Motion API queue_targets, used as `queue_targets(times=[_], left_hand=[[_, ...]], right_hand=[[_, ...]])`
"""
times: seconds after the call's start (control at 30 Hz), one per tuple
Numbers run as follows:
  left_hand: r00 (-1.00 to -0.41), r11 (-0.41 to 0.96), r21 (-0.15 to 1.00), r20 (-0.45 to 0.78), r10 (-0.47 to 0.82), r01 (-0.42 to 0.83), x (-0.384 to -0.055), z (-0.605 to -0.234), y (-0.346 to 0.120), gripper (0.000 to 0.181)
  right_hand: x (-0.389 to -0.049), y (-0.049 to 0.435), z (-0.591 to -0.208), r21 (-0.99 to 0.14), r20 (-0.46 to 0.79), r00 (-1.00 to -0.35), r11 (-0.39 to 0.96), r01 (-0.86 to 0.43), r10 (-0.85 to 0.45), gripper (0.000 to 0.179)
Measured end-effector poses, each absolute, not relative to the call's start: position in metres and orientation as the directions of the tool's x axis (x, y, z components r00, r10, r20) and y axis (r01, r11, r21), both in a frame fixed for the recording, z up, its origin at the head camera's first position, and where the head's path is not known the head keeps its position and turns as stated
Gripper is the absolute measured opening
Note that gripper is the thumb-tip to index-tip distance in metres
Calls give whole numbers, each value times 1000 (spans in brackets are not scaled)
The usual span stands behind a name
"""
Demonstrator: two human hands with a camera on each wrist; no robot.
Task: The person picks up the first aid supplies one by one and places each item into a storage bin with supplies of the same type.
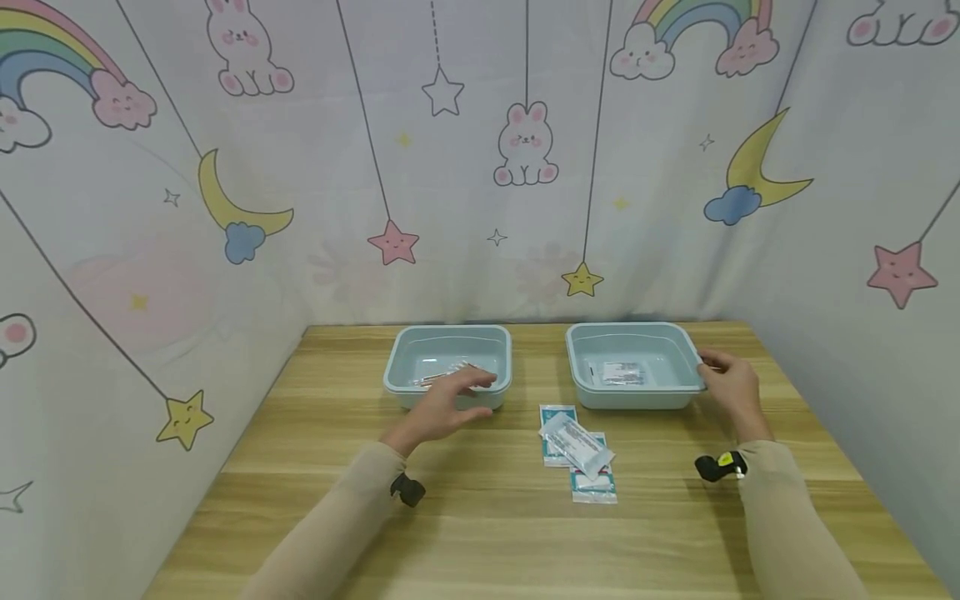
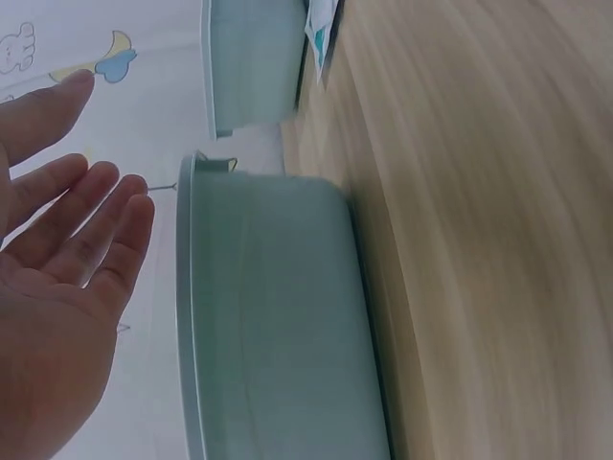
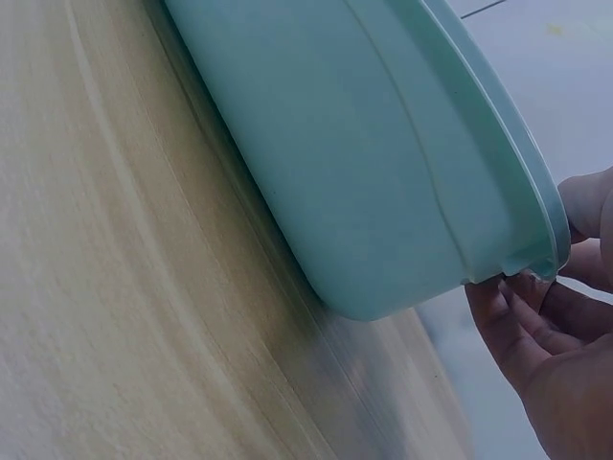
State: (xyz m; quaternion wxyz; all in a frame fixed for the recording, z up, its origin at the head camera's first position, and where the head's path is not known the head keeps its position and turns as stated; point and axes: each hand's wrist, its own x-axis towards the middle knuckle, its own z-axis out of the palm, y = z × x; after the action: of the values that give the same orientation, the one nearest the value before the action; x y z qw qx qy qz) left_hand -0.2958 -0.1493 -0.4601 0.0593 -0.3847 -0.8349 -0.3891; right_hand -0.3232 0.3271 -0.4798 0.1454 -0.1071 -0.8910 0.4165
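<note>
Right basin: my landmark [image 1: 637, 400], base apparently seated on the worktop [image 1: 487, 525], open side up.
Right hand: at the right-hand end of the right basin [image 1: 731, 387]; fingers and thumb curled about the rim, gripping it. I read that as steadying: the lip is the handy hold and leaves the opening unblocked.
Left hand: left of the right basin [image 1: 442, 408], over the front edge of the left basin [image 1: 450, 342]; fingers released, thumb spread away, nothing grasped. I see a gap to the basin wall from the left wrist.
Left basin: beside the right basin, on its left, bare strip between. Probably set that way so each hand has one in easy reach.
Basin contents: clear printed packet [image 1: 622, 373] inside the right basin; thin sticks [image 1: 431, 380] in the left one, maybe swabs, I can't confirm.
Loose packets: in front of the right basin, toward its left. Pale packet [image 1: 579, 444] lies across an upper green-white packet [image 1: 553, 458] and a lower green-white packet [image 1: 595, 495].
In the way: left hand hides part of the sticks from my head view; the pale packet covers its neighbours.
Behind: patterned curtain [image 1: 480, 192] rises beyond the right basin, limiting room at the back.
</note>
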Motion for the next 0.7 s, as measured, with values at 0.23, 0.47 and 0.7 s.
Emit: queue_targets(times=[0.23, 0.47, 0.7], left_hand=[[-682, 406, 598, 352, 641, 691, -291, -468, -132, 52], [-679, 415, 608, 298, 671, 676, -289, -473, -115, 52], [-657, 421, 599, 247, 712, 681, -292, -480, -102, 49]], right_hand=[[-322, 328, -481, -776, 170, -938, 628, 62, 303, 40], [-322, 328, -481, -774, 184, -935, 631, 53, 304, 40], [-322, 327, -481, -767, 189, -933, 640, 55, 306, 39]])
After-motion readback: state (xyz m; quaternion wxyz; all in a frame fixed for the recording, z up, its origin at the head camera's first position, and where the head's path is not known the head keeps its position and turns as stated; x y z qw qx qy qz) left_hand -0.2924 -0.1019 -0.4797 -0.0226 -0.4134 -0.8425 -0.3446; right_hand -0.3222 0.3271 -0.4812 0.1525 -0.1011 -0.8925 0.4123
